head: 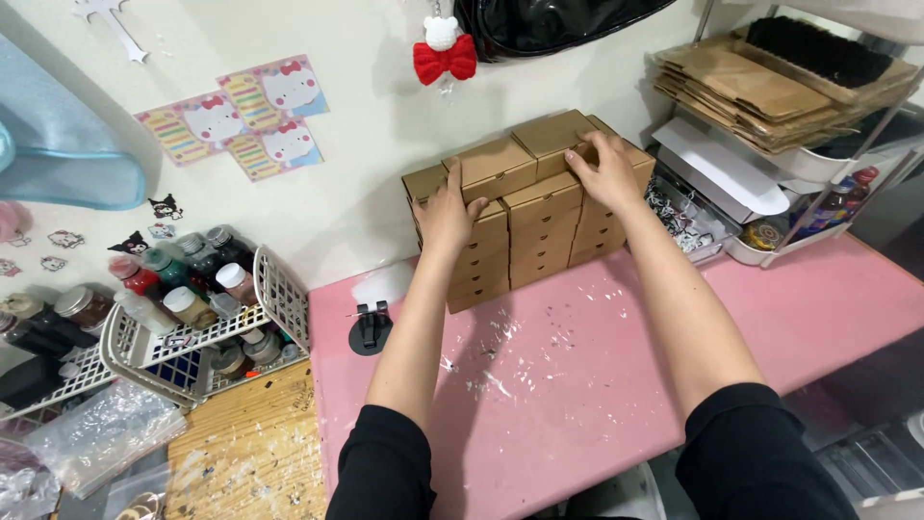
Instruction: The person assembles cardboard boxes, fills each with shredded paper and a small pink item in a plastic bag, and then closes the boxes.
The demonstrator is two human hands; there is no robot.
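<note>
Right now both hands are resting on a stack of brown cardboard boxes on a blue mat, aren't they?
Not quite: the mat is pink, not blue, as the head view shows. Both the left hand and the right hand do rest on the stacked brown boxes.

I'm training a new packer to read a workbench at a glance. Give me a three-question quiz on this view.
1. True or false: both hands rest on the stacked boxes.
2. What colour is the mat under the stacks? A) pink B) green C) grey
3. Fill in: the white basket left of the mat holds small ______.

Key
1. True: the left hand lies on the left stack, the right hand on the right stack, both near the top.
2. A, pink, with pale scuffs and flecks.
3. Bottles, standing with caps of several colours.
</note>
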